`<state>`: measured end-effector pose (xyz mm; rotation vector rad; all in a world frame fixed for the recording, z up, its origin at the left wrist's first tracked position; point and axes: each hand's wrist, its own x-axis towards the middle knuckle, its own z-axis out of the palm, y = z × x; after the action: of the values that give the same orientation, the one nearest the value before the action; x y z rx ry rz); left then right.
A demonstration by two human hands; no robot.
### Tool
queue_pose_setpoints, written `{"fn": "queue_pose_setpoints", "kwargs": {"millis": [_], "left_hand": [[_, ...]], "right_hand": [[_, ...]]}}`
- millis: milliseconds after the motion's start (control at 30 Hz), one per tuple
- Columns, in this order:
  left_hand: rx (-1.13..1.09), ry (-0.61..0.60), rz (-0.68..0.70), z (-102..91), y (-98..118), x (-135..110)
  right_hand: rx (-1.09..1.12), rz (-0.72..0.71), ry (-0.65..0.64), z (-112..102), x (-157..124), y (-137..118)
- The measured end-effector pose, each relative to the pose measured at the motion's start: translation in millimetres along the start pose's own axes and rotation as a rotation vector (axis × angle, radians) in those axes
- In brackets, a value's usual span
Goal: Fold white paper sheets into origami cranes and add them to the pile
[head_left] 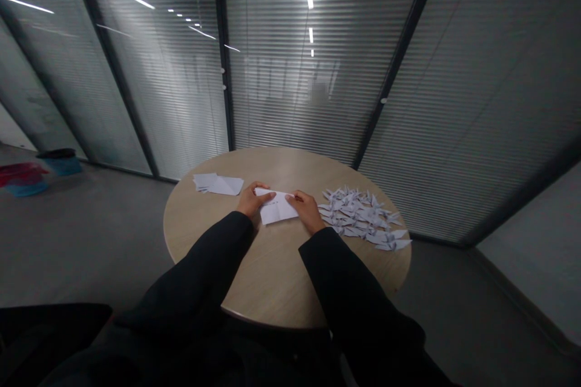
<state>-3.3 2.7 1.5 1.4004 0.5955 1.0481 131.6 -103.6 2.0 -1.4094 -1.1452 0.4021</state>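
A white sheet of paper (278,210) with crease lines is held up over the middle of the round table. My left hand (252,199) grips its left edge, thumb on the face toward me. At the upper right corner, my right hand (307,209) pinches the same sheet between thumb and fingers. Right of that hand lies a dense pile of folded white paper cranes (358,214). Flat white paper sheets (222,184) lie in a loose stack to the left, a short way from my left hand.
The round wooden table (276,278) stands close to a glass partition with blinds (299,91). On the floor at far left are a blue bin with a dark liner (62,163) and another with a red liner (22,178). A dark chair edge (49,320) shows at lower left.
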Motion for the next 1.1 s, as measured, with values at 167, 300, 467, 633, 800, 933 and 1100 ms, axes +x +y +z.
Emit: {"fn": "queue_pose_setpoints", "kwargs": {"millis": [167,300,467,633,800,933,1100], "left_hand": [[0.083,-0.096,-0.009,-2.5,4.8,-0.6],[0.073,-0.239,-0.098,-0.6,3.7,-1.9],[0.133,-0.297,-0.089,1.1,-5.2,-0.9],[0.219,-0.376,-0.023,-0.7,-6.8,-2.5],[0.296,-0.395,-0.003,-0.8,-1.0,-6.5],[0.302,-0.392,0.009,0.2,3.9,-8.6],[0.257,-0.346,-0.019,0.4,2.5,-7.3]], "right_hand": [[-0.008,-0.001,0.054,-2.9,2.6,2.6],[-0.075,-0.055,0.099,-4.2,3.6,3.0],[-0.18,-0.124,0.055,-4.4,0.2,-1.2],[-0.193,-0.071,-0.011,-5.1,-2.5,-3.2],[-0.232,-0.096,-0.006,-5.5,-1.7,-2.4],[-0.229,-0.115,-0.006,-5.7,-0.2,-1.0],[-0.141,-0.079,0.005,-6.2,2.7,2.7]]}}
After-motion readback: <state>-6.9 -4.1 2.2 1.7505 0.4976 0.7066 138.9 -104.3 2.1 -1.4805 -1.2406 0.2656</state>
